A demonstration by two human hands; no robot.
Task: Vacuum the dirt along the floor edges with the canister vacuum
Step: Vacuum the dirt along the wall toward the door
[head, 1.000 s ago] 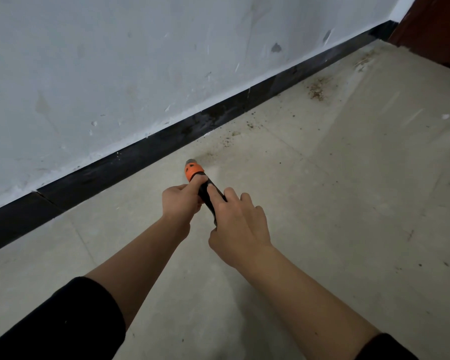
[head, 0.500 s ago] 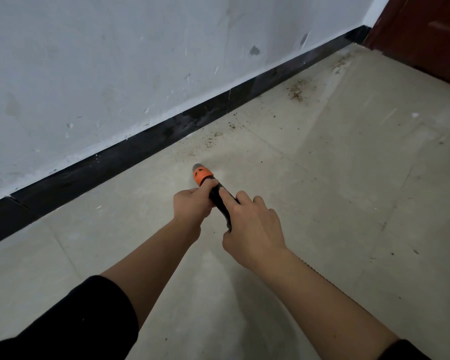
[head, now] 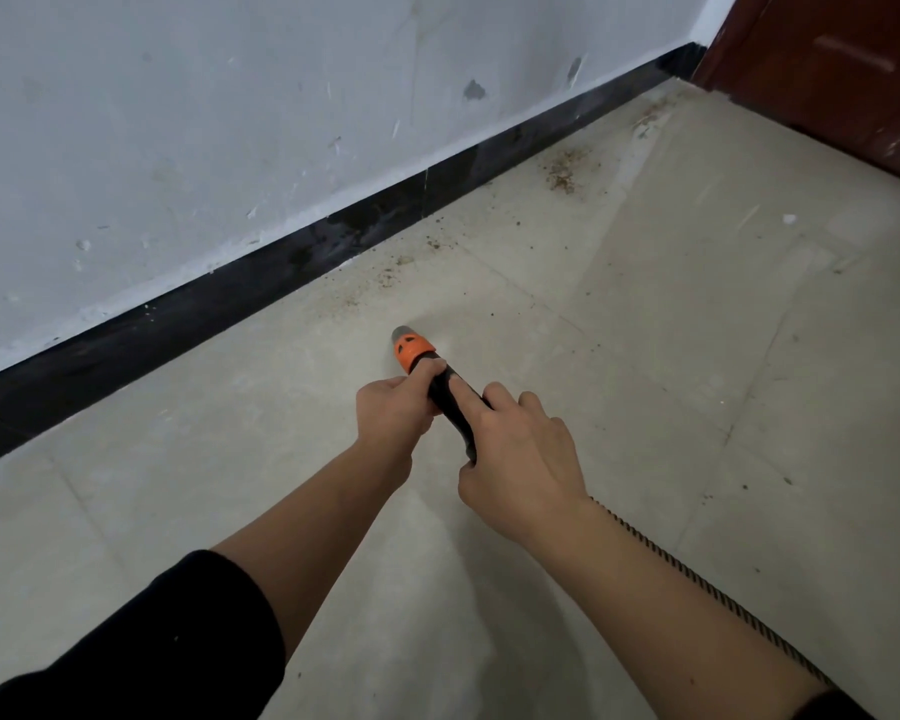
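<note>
dirt point(head: 562, 174) lies on the floor point(head: 697, 356) beside the baseboard point(head: 281, 267), beyond the nozzle point(head: 411, 348).

view: a single wide-angle camera worn on the head
facing: forward and steeply down, over both forearms
centre: left hand point(head: 393, 413) and right hand point(head: 520, 459) on the vacuum wand point(head: 412, 351), mid-frame and near the lens
nearest: black sleeve point(head: 141, 652) at the bottom left edge
far side: black skirting point(head: 219, 309) crossing diagonally from left edge to upper right, white wall point(head: 178, 122) above it, reddish door point(head: 827, 80) in the top right corner
</note>
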